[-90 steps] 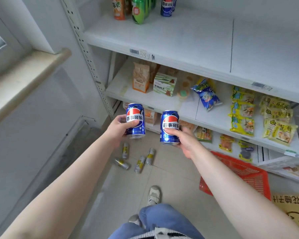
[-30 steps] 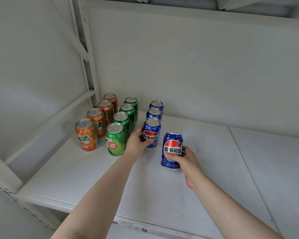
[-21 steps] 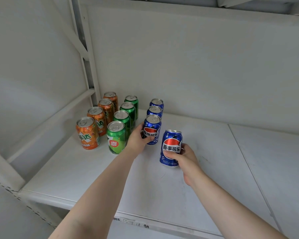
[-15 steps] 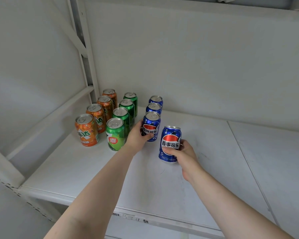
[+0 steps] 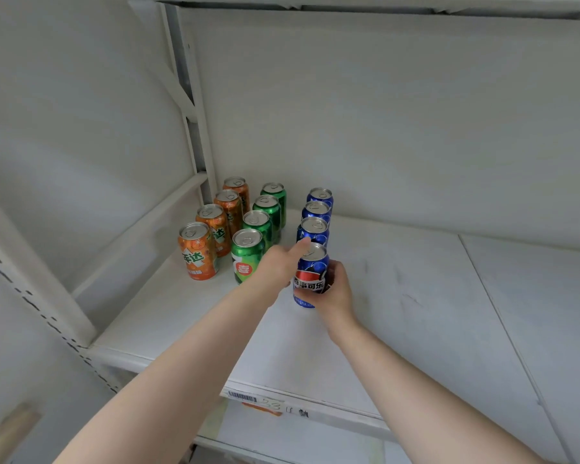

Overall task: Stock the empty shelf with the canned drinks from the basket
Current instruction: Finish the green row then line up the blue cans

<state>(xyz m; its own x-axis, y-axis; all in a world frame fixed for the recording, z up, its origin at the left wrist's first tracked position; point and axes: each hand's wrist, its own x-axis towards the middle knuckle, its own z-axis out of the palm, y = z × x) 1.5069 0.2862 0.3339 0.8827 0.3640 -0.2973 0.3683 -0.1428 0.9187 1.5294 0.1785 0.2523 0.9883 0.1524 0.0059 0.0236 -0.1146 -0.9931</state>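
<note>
- Standing on the white shelf (image 5: pixel 399 313): front blue can (image 5: pixel 310 276), wrapped by the right hand (image 5: pixel 332 293);
- left hand (image 5: pixel 278 266) loosely curled, fingertip on that can's rim;
- behind it, three blue cans (image 5: pixel 315 216);
- left of it, green cans (image 5: pixel 258 229), orange cans (image 5: pixel 211 232); nothing blocking.

Free room and obstacles about the right hand's grip (image 5: pixel 329 289) on the front blue can (image 5: pixel 310 274). Right of the grip, the white shelf (image 5: pixel 416 313) is left bare as far as the back wall (image 5: pixel 399 128). Directly behind the grip, passage is blocked by three blue cans (image 5: pixel 313 229) in a row. Left of the grip, the way is barred by the left hand (image 5: pixel 278 262), with rows of green cans (image 5: pixel 248 254) and orange cans (image 5: pixel 198 249) beyond it and the shelf upright (image 5: pixel 195 105) behind them.
</note>
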